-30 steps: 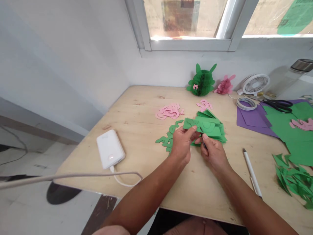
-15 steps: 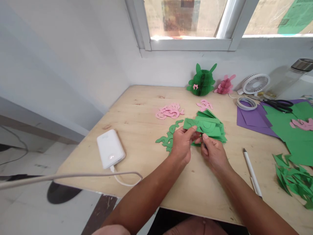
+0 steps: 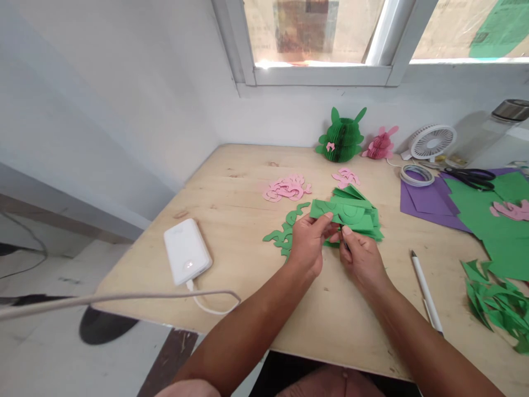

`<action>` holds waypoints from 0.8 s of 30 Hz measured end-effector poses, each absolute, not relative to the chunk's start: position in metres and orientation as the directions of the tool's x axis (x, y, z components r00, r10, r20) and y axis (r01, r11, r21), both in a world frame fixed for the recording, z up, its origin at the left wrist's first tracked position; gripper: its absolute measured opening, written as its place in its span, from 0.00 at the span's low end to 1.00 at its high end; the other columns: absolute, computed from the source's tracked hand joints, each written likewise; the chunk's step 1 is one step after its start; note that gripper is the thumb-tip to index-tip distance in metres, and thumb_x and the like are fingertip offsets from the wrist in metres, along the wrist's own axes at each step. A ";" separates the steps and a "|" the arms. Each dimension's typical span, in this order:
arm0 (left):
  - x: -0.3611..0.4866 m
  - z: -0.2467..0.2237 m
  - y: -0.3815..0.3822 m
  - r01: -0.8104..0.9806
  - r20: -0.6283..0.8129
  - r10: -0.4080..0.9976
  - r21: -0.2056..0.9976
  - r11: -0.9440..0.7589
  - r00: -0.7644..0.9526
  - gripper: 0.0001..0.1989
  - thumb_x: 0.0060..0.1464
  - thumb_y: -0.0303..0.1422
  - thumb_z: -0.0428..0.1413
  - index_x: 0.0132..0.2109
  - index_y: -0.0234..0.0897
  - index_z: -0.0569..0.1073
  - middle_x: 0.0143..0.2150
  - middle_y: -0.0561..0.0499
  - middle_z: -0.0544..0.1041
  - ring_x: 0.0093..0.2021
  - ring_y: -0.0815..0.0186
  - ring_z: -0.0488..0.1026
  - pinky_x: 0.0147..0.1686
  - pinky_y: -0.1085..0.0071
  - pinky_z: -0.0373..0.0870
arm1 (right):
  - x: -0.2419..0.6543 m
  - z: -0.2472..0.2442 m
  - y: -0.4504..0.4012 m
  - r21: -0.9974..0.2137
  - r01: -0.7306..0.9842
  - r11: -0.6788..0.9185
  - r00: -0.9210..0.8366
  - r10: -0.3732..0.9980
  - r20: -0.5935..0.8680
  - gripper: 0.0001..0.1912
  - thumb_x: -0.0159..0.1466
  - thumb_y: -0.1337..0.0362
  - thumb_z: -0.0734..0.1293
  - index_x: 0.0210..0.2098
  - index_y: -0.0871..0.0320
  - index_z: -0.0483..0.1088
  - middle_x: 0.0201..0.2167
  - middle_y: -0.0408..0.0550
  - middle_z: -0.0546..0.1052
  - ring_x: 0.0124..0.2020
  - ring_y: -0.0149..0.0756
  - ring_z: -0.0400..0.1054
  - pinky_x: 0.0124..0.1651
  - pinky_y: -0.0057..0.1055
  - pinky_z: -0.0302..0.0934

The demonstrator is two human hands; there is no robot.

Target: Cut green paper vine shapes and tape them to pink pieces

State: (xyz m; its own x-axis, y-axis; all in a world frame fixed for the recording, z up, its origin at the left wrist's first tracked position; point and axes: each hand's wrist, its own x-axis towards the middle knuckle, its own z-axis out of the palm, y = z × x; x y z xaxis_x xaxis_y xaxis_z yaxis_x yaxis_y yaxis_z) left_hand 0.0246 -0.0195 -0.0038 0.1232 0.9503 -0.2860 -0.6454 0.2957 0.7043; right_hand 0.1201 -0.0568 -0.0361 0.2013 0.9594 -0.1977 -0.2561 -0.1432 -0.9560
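Observation:
My left hand [image 3: 308, 242] pinches the left end of a folded green paper strip [image 3: 341, 214] that has curved outlines on it. Close beside it, my right hand [image 3: 363, 258] is closed on a small dark tool [image 3: 345, 245] at the strip's lower edge; most of the tool is hidden by the fingers. More folded green paper [image 3: 374, 234] lies under and behind the strip. Green curved cutouts [image 3: 285, 234] rest just left of my left hand. Pink cutouts [image 3: 288, 188] lie behind them, with a smaller pink pile [image 3: 346, 177] to the right.
A power bank [image 3: 187, 251] with a cable sits at left, a white pen [image 3: 427, 291] at right. Farther right are green scraps [image 3: 498, 309], green sheets [image 3: 506, 242], purple paper [image 3: 430, 198], scissors [image 3: 471, 177] and tape [image 3: 417, 175]. Paper figures [image 3: 342, 138], a fan [image 3: 433, 141] and a bottle [image 3: 487, 135] stand behind.

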 end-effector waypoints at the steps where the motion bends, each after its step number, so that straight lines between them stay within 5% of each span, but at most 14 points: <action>1: 0.025 -0.003 -0.020 -0.647 -0.288 0.950 0.702 0.296 0.122 0.13 0.36 0.31 0.65 0.24 0.33 0.68 0.21 0.54 0.72 0.24 0.70 0.71 0.27 0.73 0.65 | 0.120 -0.037 -0.057 -0.954 -0.263 -0.144 0.199 0.959 -0.200 0.24 0.54 0.42 0.69 0.25 0.60 0.69 0.09 0.34 0.55 0.13 0.22 0.42 0.17 0.25 0.35; 24: 0.024 -0.003 -0.018 -0.630 -0.309 0.944 0.713 0.310 0.114 0.12 0.34 0.32 0.65 0.25 0.33 0.70 0.22 0.52 0.74 0.24 0.70 0.71 0.27 0.73 0.66 | 0.120 -0.036 -0.056 -0.949 -0.274 -0.155 0.185 0.960 -0.210 0.25 0.54 0.42 0.69 0.25 0.61 0.69 0.09 0.33 0.55 0.12 0.21 0.42 0.16 0.24 0.36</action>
State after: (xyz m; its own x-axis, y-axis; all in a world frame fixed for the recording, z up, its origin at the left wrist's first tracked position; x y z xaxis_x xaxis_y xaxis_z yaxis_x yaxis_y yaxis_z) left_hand 0.0241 -0.0184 -0.0031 0.1144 0.9441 -0.3092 -0.6296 0.3097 0.7126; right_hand 0.1198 -0.0561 -0.0360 0.1849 0.9600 -0.2101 -0.2738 -0.1550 -0.9492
